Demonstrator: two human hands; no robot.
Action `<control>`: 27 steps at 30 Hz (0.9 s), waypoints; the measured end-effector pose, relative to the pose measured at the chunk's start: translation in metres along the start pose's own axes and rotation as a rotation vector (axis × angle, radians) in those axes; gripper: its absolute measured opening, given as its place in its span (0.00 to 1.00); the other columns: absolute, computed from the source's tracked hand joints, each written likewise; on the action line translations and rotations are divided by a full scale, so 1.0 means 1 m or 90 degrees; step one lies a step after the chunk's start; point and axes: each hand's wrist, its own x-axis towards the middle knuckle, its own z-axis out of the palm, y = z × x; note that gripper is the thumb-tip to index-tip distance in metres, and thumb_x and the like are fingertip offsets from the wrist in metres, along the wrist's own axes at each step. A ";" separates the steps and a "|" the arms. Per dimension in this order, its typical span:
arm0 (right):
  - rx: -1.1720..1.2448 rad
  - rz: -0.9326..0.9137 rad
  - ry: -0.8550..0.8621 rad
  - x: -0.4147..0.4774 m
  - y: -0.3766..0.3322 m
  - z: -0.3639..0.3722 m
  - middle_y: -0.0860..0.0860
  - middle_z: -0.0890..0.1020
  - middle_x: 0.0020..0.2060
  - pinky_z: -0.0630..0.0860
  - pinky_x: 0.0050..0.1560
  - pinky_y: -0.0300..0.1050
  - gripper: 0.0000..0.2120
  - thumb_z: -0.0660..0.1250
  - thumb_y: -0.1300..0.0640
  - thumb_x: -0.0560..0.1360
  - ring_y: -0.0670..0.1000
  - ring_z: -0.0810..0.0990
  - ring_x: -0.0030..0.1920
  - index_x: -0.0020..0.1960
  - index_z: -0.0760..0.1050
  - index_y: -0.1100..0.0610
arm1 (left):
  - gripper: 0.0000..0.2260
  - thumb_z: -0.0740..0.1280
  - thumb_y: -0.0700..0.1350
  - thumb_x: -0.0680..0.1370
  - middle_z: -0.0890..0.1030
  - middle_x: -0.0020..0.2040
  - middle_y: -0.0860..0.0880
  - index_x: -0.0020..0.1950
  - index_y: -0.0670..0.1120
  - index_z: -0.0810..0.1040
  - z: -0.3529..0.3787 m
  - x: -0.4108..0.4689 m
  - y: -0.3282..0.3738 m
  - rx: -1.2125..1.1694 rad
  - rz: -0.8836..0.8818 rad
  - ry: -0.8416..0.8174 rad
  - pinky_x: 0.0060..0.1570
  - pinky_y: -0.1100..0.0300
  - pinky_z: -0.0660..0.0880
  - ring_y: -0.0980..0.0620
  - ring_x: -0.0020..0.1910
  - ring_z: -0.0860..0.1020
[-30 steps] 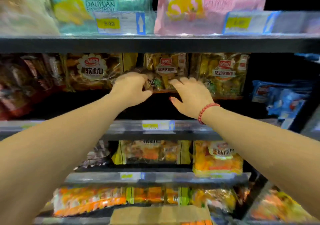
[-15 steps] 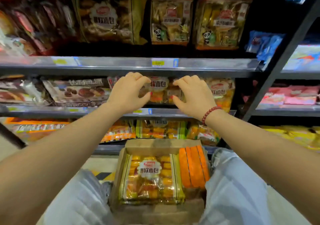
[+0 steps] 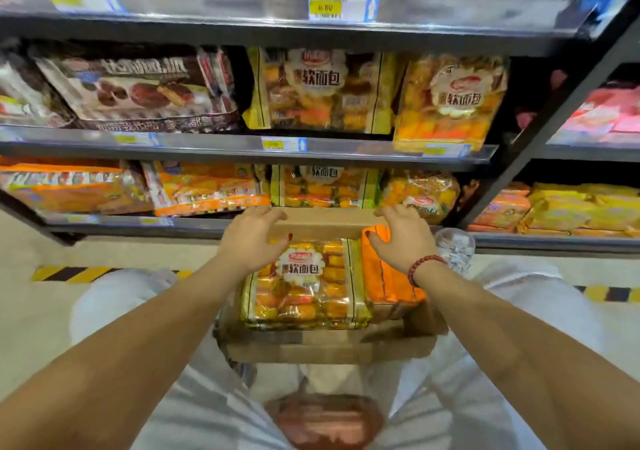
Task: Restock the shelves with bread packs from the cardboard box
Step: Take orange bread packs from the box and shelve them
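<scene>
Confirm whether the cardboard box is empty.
No, a yellow bread pack lies flat in the cardboard box, with orange packs standing beside it.

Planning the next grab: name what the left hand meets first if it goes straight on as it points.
Likely the far flap of the brown cardboard box: the left hand points forward over the clear yellow-edged bread pack. Depth is unclear; angled downward, it meets that pack first.

Bright, even light; glare on metal shelf rails [image 3: 207, 2]; motion blur throughout; wide-angle bending at edges.
</scene>
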 end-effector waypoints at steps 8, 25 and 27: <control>0.116 0.200 -0.113 -0.019 0.042 0.079 0.55 0.75 0.62 0.68 0.61 0.48 0.21 0.66 0.49 0.75 0.56 0.71 0.63 0.65 0.72 0.55 | 0.20 0.64 0.57 0.76 0.79 0.62 0.47 0.66 0.50 0.76 0.079 -0.007 -0.006 -0.037 -0.084 -0.110 0.58 0.51 0.74 0.45 0.63 0.74; 0.265 0.440 -0.066 -0.004 0.057 0.151 0.57 0.79 0.52 0.68 0.48 0.43 0.07 0.66 0.58 0.76 0.58 0.77 0.55 0.52 0.76 0.60 | 0.21 0.65 0.54 0.79 0.73 0.70 0.46 0.72 0.52 0.71 0.146 0.008 0.012 -0.100 -0.150 -0.213 0.60 0.55 0.71 0.46 0.69 0.70; 0.317 0.429 -0.046 -0.004 0.058 0.149 0.56 0.77 0.51 0.67 0.47 0.41 0.04 0.66 0.61 0.76 0.56 0.76 0.51 0.50 0.75 0.60 | 0.22 0.66 0.53 0.78 0.73 0.70 0.46 0.71 0.51 0.71 0.145 0.011 0.012 -0.116 -0.151 -0.207 0.61 0.54 0.71 0.46 0.69 0.69</control>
